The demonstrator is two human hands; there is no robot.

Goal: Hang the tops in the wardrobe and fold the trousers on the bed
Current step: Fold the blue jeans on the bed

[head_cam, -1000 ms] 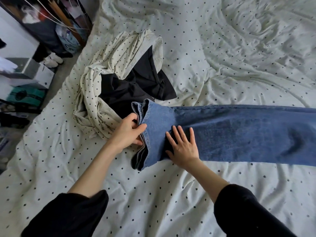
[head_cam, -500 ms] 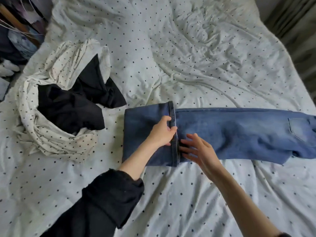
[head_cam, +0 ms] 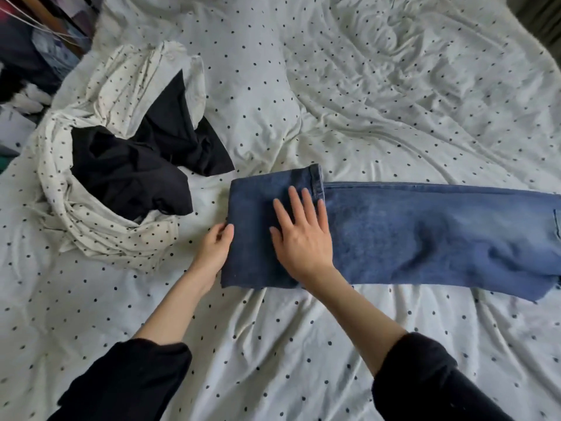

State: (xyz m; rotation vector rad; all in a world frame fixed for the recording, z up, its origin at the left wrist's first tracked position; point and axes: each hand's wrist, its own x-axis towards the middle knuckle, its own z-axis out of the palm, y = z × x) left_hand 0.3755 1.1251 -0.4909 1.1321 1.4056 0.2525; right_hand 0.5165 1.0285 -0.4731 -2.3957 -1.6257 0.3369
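Since half a second ago: right hand (head_cam: 303,238) shifted leftward off the single layer and onto the folded-over section, now pressed flat with fingers straight and spread; left hand (head_cam: 216,246) dropped from the hem (head_cam: 317,182) back to the outer crease of the fold, fingers lightly curled against that edge, thumb hidden beneath, so a true pinch cannot be confirmed.

Blue jeans (head_cam: 425,232) laid across the bed (head_cam: 364,86), long axis running left to right, legs stacked, hem end doubled back over itself at the left. Folded section directly under the right palm; remaining length stretching away rightward toward the waist end, a back pocket corner just showing at the frame's right border. Crease of the fold touching the left fingertips.

Judged step: flattening the first fold, with a further fold along the same axis likely to follow. Bulk of unfolded denim lying to the right of both hands, nearer the right one.

Elsewhere: black garment (head_cam: 133,174) nested in a crumpled cream dotted garment (head_cam: 100,238) to the left, near but apart from the jeans, neither yet hung. Dark sleeves on both forearms. Clutter beyond the bed's top-left corner too dim to name.
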